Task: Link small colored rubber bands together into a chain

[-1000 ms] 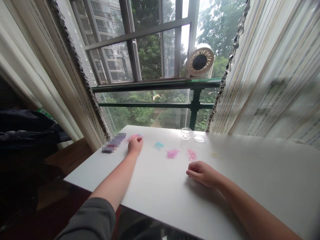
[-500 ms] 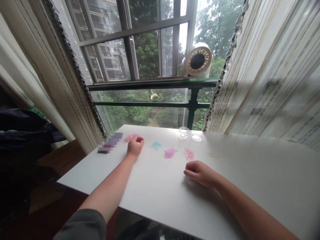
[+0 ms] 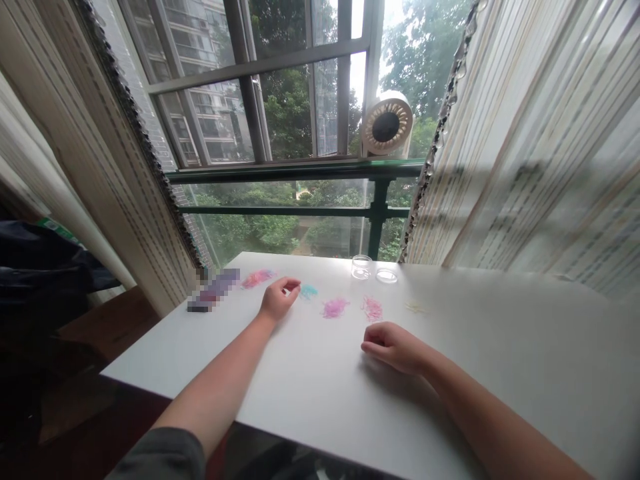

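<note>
One small teal heap (image 3: pixel 309 291) of thin loops beside left hand (image 3: pixel 278 301).

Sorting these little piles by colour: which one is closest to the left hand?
The teal pile, just beyond the left hand. The pink pile lies farther left; the purple pile farther right.

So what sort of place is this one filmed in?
Most likely a room in a flat, well above ground: a white table stands against a large window with curtains, and apartment blocks and treetops show outside. A small fan sits on the sill.
</note>
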A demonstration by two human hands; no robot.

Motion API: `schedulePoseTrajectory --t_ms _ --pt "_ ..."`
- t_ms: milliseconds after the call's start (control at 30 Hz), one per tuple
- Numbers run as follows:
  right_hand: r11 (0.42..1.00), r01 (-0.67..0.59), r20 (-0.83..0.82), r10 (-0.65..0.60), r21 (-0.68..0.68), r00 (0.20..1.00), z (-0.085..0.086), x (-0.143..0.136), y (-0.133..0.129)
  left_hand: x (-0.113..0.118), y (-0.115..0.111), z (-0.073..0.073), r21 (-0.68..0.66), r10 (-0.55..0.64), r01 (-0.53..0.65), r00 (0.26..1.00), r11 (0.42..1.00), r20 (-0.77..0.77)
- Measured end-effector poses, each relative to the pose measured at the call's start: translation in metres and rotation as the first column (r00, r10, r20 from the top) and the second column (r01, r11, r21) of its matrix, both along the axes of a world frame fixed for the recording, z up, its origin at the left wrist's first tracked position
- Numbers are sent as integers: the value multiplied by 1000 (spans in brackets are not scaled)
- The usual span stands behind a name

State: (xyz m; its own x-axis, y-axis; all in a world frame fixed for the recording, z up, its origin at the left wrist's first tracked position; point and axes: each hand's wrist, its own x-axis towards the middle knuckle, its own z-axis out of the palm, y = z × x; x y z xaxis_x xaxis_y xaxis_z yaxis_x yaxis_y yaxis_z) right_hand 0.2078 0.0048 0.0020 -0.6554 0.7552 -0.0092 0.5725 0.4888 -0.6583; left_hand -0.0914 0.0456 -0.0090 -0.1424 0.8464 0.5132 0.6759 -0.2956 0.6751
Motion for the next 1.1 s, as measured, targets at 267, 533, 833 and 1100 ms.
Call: schedulePoseTrajectory --t_ms 267,533,833,1100 --pt "1000 0 14 0 12 1000 2 0 -1 -3 2 -1 -23 28 -28 999 999 31" --pt "1000 -6 28 5 25 1000 -1 0 1 0 -3 5 -46 9 -10 1000 999 -10" --pt "999 13 -41 -12 29 999 -3 -3 0 68 -34 17 -19 -366 369 915 929 -170" --pt "997 -6 -145 16 72 989 -9 -4 2 131 -50 15 -46 -501 499 860 866 -100"
